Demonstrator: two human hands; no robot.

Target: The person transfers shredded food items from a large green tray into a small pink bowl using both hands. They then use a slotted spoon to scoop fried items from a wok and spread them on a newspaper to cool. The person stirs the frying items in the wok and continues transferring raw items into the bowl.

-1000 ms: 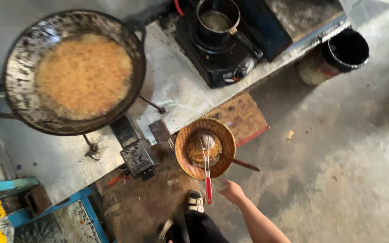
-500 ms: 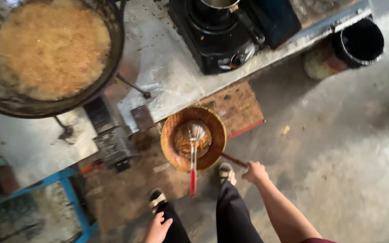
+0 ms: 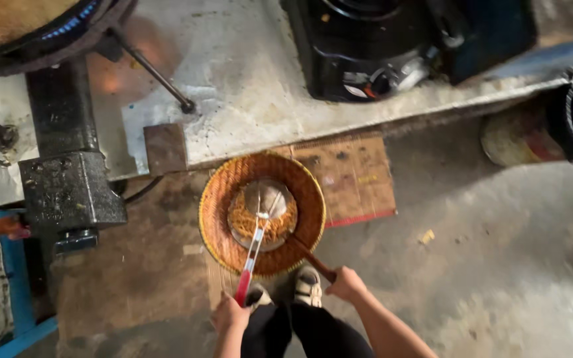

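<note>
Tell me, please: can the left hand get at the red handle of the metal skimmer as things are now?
Probably yes. The left hand is already at the end of the red handle and seems to grip it. Nothing lies between them. The right hand is off to the side on a wooden handle at the basket.

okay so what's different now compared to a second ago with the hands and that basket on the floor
The left hand has come in and taken the red-handled skimmer; the right hand has closed on the wooden handle. The camera moved closer. The woven basket stayed on the floor, fried strands still inside.
</note>
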